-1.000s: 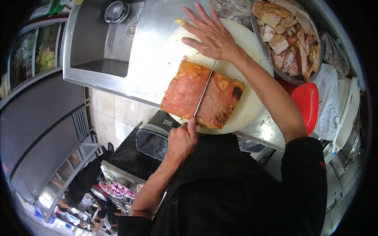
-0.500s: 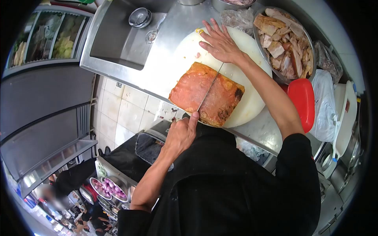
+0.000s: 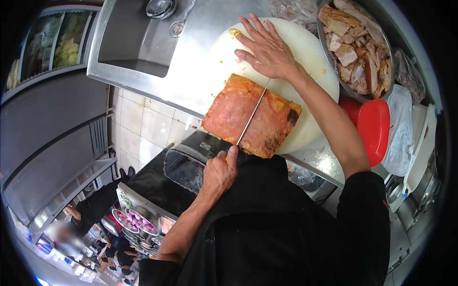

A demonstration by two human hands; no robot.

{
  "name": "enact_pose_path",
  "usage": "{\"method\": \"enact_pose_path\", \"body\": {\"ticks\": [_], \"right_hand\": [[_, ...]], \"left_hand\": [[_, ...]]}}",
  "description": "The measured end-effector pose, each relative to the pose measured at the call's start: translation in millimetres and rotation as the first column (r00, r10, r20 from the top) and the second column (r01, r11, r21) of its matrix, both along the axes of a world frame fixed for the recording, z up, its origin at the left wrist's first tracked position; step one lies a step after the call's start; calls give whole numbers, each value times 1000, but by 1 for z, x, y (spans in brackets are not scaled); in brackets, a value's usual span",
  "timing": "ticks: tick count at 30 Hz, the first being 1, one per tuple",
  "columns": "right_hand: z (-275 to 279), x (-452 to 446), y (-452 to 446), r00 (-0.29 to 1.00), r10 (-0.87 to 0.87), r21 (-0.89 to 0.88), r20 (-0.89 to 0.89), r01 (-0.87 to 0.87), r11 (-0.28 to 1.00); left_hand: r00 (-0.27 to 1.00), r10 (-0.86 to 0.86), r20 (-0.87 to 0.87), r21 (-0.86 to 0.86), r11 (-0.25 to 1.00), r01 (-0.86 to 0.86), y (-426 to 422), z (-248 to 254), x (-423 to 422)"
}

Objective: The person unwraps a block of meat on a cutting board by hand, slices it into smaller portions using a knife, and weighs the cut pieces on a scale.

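Observation:
A slab of meat (image 3: 225,112), reddish on top with browned, partly charred edges, lies on the round white cutting board (image 3: 312,128). My left hand (image 3: 220,171) is closed around the handle of a knife, thumb toward the blade. The long thin knife blade (image 3: 252,116) runs across the slab's top, from the near edge to beyond the far edge. Whether it has cut in, I cannot tell. Over the far part of the board, my right hand (image 3: 269,51) is spread open, palm down, near the knife's tip. Something yellow wraps one of its fingertips.
A large metal bowl of meat chunks (image 3: 355,52) stands right of the board, above a red plastic container (image 3: 372,131) and a white plastic bag (image 3: 398,128). The metal sink (image 3: 133,43) is at left. Bowls of purple onions (image 3: 140,223) and a person (image 3: 95,205) appear lower left.
The view has shifted slightly. My left hand and the knife handle sit a little farther back from the slab's near edge. The right hand stays spread over the board.

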State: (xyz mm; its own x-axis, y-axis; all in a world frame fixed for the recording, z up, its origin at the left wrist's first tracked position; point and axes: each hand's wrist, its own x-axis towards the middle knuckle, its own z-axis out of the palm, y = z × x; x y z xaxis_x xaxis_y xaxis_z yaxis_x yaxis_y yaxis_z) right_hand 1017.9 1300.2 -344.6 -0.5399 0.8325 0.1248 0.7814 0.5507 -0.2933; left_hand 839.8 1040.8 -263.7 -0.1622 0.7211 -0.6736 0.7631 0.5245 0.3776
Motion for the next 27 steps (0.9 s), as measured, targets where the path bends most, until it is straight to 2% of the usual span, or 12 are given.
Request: {"method": "enact_pose_path", "body": {"ticks": [5,8,11,14,17,21,24,26,27], "right_hand": [[16,-2,-2,997,22,2,78,-22,1000],[6,-1,-1,1000,7,21,12,-7,1000],[-14,3,1,988,-34,31,-151,39,999],[-18,2,5,983,-52,84,-177,68,994],[-17,4,9,985,-55,40,-164,62,997],[0,11,-1,934,-126,-63,-336,111,992],[52,-1,-23,846,111,-254,-522,-278,926],[75,-28,-47,890,398,-95,-221,-426,900],[84,-41,-64,849,502,-86,-163,-520,850]], "left_hand": [[998,-41,40,47,998,39,-2,-15,-8],[999,-33,22,-19,999,33,4,-8,-5],[998,-52,22,-35,998,53,12,-4,-6],[999,-41,13,-16,999,41,19,-2,-7],[999,-34,-30,11,999,35,17,-3,-6],[990,-68,-123,-4,998,68,4,8,-6],[978,-83,-192,-87,994,67,-20,30,-28],[965,-99,-243,-87,993,80,-44,32,-46],[961,-101,-258,-55,994,90,-55,34,-53]]}}
